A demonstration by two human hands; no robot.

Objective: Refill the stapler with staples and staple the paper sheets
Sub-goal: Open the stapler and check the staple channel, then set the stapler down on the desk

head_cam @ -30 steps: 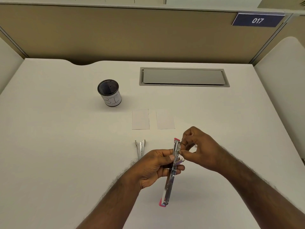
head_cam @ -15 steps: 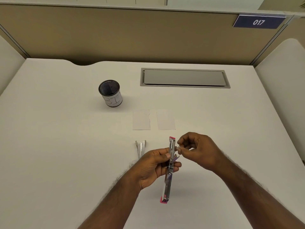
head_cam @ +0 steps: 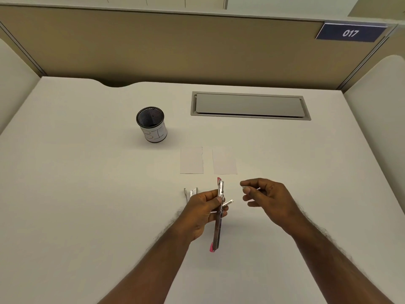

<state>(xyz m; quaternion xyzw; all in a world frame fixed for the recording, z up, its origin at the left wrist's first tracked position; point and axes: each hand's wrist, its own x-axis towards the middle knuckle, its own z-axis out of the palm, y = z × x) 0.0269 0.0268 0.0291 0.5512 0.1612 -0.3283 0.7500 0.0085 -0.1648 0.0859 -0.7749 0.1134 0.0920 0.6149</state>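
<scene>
My left hand (head_cam: 202, 212) grips a slim metal stapler (head_cam: 219, 218) with pink ends. It is swung open into one long line pointing away from me and held just above the desk. A short silver piece (head_cam: 228, 202) juts from its middle to the right, by my fingertips. My right hand (head_cam: 266, 199) hovers apart to the right of the stapler, thumb and forefinger pinched; whether something small sits between them I cannot tell. Loose staple strips (head_cam: 191, 191) lie on the desk left of my left hand. Two small paper sheets (head_cam: 191, 160) (head_cam: 224, 161) lie side by side beyond the stapler.
A black mesh cup (head_cam: 151, 125) with a white label stands at the back left of the white desk (head_cam: 87, 194). A grey cable hatch (head_cam: 249, 105) is set into the desk at the back. Partition walls close in the back and both sides.
My right hand has let go of the stapler's middle and drawn off to the right. The left hand still holds the open stapler in about the same place.
</scene>
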